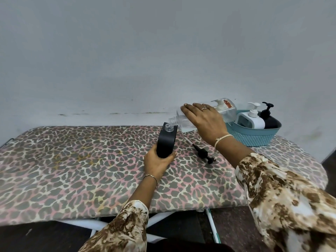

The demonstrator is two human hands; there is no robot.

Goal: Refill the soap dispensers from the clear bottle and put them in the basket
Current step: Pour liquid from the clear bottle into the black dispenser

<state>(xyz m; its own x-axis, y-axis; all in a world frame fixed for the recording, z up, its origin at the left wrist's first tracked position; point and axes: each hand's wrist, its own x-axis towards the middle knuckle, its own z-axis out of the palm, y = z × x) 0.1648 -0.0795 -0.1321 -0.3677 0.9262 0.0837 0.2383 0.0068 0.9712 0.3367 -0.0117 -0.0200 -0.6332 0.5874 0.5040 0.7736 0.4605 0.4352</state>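
1. Fingers (190, 108) of the right hand (204, 121) wrap over the bottle (226, 110) and grip it, tipped almost level. The left hand (157, 161) clasps the base of the open dispenser (166, 140), which stands on the board (72, 160) near its far edge.
2. The bottle's threaded mouth hangs just above the dispenser's narrow neck, slightly to the right of it. Whether soap is running cannot be told.
3. Likely risk: both openings are small, so a slight drift of either hand would send soap down the dispenser's side and onto the patterned cover.
4. Likely risk: the dispenser's body is black and opaque, hiding the level inside, so it could overflow unnoticed.
5. Likely risk: the dispenser leans a little and is held only low down, so a nudge from the bottle could tip it.
6. The pump (202, 152) lies loose on the board, just below the right wrist, where a lowered arm could knock it.
7. The dispenser looks flat, matte and dark, with a clear screw neck.
8. The basket (252, 137), teal, sits at the board's far right, close behind the right hand. It holds a white dispenser (252, 121) and a black dispenser (270, 121), both with pumps on.
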